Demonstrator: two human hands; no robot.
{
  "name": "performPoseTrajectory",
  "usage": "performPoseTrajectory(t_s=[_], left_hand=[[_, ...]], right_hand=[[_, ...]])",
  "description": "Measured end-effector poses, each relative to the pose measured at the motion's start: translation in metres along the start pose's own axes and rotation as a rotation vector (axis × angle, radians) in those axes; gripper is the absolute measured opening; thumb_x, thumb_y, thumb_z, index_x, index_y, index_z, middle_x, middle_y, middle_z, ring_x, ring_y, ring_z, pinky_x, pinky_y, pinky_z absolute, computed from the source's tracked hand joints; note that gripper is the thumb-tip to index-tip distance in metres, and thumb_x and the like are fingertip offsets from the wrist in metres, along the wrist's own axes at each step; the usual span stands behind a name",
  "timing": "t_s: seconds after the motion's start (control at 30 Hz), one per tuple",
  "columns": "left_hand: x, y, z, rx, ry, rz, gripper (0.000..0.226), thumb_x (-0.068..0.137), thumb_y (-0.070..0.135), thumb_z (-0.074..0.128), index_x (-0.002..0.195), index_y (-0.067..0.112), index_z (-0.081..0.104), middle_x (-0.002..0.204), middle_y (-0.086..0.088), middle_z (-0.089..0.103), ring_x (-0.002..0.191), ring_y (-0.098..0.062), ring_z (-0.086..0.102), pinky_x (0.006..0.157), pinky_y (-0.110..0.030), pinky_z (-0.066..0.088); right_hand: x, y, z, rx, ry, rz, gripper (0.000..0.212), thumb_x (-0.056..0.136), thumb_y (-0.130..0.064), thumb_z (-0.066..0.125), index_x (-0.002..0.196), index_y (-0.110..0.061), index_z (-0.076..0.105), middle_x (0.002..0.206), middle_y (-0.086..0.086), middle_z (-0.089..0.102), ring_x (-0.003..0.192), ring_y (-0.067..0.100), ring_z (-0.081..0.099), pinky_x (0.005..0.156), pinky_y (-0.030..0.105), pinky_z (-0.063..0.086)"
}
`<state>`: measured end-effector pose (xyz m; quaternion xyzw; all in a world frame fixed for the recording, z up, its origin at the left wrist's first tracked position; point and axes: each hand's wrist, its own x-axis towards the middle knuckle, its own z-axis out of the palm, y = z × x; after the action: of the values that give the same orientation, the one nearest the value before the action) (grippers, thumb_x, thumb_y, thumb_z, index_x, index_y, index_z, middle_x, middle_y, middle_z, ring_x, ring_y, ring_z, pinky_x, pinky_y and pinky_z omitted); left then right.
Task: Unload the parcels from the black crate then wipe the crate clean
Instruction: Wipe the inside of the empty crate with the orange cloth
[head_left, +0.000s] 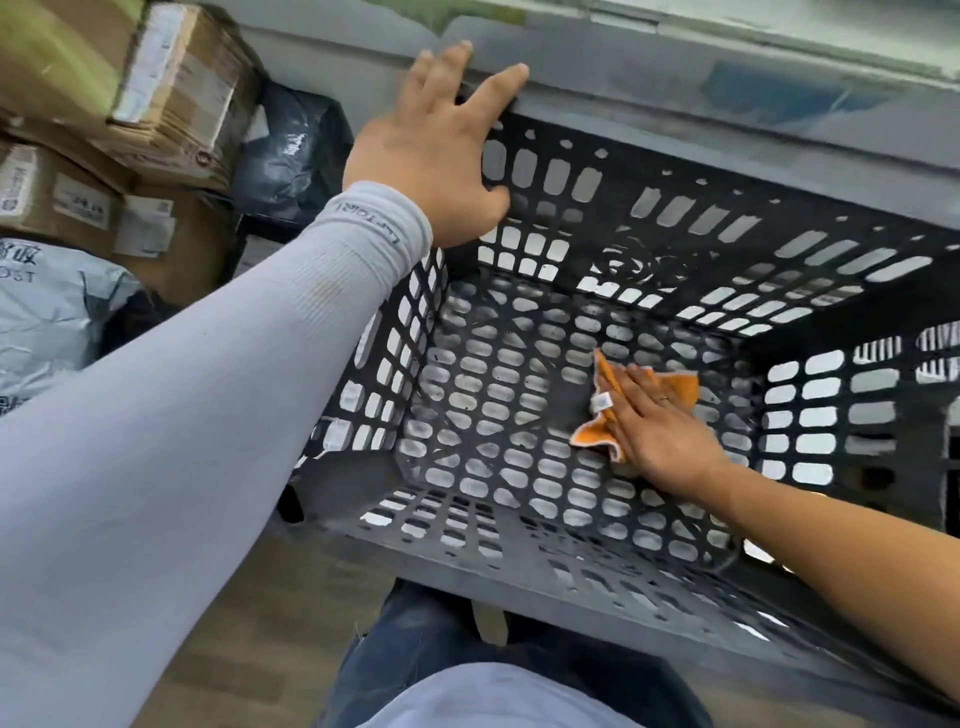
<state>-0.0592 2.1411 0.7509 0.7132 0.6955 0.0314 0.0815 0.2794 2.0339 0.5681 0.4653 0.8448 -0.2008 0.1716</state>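
Just one head cam, wide-angle, looking steeply down and forward, close in over the crate (675, 249). Left hand (436, 156) lands upper-middle of frame, right hand (660, 426) lower right.

One black crate (675, 249). One orange cloth (644, 389). Two hands: left hand (431, 150), right hand (660, 426). One grey sleeve (208, 415). Three cardboard boxes: (176, 88), (47, 192), (171, 244). Two plastic mailer bags: one black bag (291, 150), one grey bag (47, 312).
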Motion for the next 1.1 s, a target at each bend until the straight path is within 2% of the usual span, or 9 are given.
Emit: performPoseTrajectory(t_s=[0.1, 0.27, 0.4, 0.53, 0.73, 0.8, 0.9, 0.97, 1.1], left_hand=[[-0.002, 0.002, -0.002, 0.014, -0.013, -0.003, 0.092, 0.087, 0.048, 0.066, 0.161, 0.046, 0.010, 0.173, -0.004, 0.002, 0.159, -0.029, 0.002, 0.115, -0.057, 0.037], [-0.003, 0.003, -0.004, 0.040, -0.024, 0.009, 0.095, 0.089, 0.048, 0.066, 0.162, 0.045, 0.005, 0.173, -0.006, -0.001, 0.159, -0.032, -0.001, 0.119, -0.057, 0.030], [-0.001, 0.002, -0.002, 0.062, -0.028, 0.023, 0.099, 0.088, 0.051, 0.065, 0.162, 0.045, -0.001, 0.173, -0.007, -0.008, 0.159, -0.034, -0.006, 0.124, -0.060, 0.020], [0.000, 0.001, 0.002, 0.114, -0.008, 0.042, 0.102, 0.087, 0.055, 0.063, 0.161, 0.045, -0.007, 0.172, -0.008, -0.018, 0.158, -0.035, -0.013, 0.124, -0.064, 0.012], [0.000, -0.001, 0.004, 0.106, 0.012, 0.063, 0.104, 0.086, 0.054, 0.063, 0.162, 0.042, -0.006, 0.172, -0.011, -0.016, 0.158, -0.037, -0.012, 0.125, -0.063, 0.011], [-0.001, -0.001, 0.004, 0.095, 0.015, 0.070, 0.103, 0.086, 0.053, 0.062, 0.163, 0.040, -0.005, 0.172, -0.010, -0.015, 0.158, -0.037, -0.011, 0.125, -0.063, 0.012], [-0.002, -0.002, 0.002, 0.081, 0.015, 0.089, 0.102, 0.087, 0.052, 0.060, 0.163, 0.039, -0.006, 0.172, -0.009, -0.017, 0.158, -0.037, -0.013, 0.125, -0.063, 0.010], [-0.005, -0.003, -0.001, 0.087, 0.005, 0.121, 0.100, 0.089, 0.052, 0.058, 0.164, 0.038, -0.007, 0.171, -0.007, -0.020, 0.157, -0.036, -0.015, 0.126, -0.062, 0.007], [-0.028, -0.004, -0.001, 0.069, -0.024, 0.139, 0.101, 0.091, 0.053, 0.059, 0.164, 0.037, -0.010, 0.170, -0.005, -0.024, 0.157, -0.033, -0.018, 0.127, -0.060, 0.004]], right_hand=[[-0.001, 0.001, 0.000, 0.024, -0.016, 0.053, 0.062, 0.108, -0.052, 0.006, 0.158, -0.034, -0.027, 0.170, -0.007, -0.006, 0.158, 0.017, -0.009, 0.128, 0.041, 0.000], [0.017, -0.030, 0.009, 0.142, 0.053, 0.134, 0.064, 0.109, -0.054, 0.010, 0.163, -0.031, -0.015, 0.172, -0.002, -0.002, 0.159, 0.026, -0.003, 0.129, 0.047, 0.006], [0.044, -0.064, 0.010, 0.182, 0.131, 0.200, 0.063, 0.110, -0.050, 0.014, 0.166, -0.021, 0.008, 0.173, 0.000, -0.003, 0.159, 0.025, -0.005, 0.129, 0.048, 0.001], [0.073, -0.095, 0.001, 0.205, 0.134, 0.120, 0.063, 0.110, -0.051, 0.014, 0.165, -0.022, 0.001, 0.171, -0.002, -0.014, 0.156, 0.022, -0.016, 0.129, 0.045, -0.004], [0.122, -0.160, -0.018, 0.145, 0.111, -0.111, 0.064, 0.109, -0.051, 0.010, 0.164, -0.025, -0.005, 0.169, -0.004, -0.024, 0.154, 0.027, -0.024, 0.127, 0.054, -0.004], [0.133, -0.173, -0.019, 0.078, 0.118, -0.102, 0.066, 0.108, -0.054, 0.014, 0.164, -0.026, -0.004, 0.169, -0.003, -0.023, 0.154, 0.028, -0.026, 0.126, 0.060, -0.003], [0.130, -0.169, -0.010, 0.096, 0.090, -0.024, 0.069, 0.102, -0.066, 0.013, 0.162, -0.040, -0.011, 0.168, -0.006, -0.028, 0.153, 0.029, -0.029, 0.121, 0.066, -0.014], [0.120, -0.157, -0.004, 0.051, 0.074, -0.038, 0.070, 0.102, -0.069, 0.011, 0.161, -0.041, -0.015, 0.168, -0.005, -0.026, 0.153, 0.027, -0.028, 0.121, 0.064, -0.015], [0.107, -0.134, 0.000, 0.021, 0.059, -0.047, 0.069, 0.105, -0.059, 0.012, 0.163, -0.032, -0.014, 0.171, -0.006, -0.017, 0.156, 0.023, -0.023, 0.125, 0.053, -0.014]])
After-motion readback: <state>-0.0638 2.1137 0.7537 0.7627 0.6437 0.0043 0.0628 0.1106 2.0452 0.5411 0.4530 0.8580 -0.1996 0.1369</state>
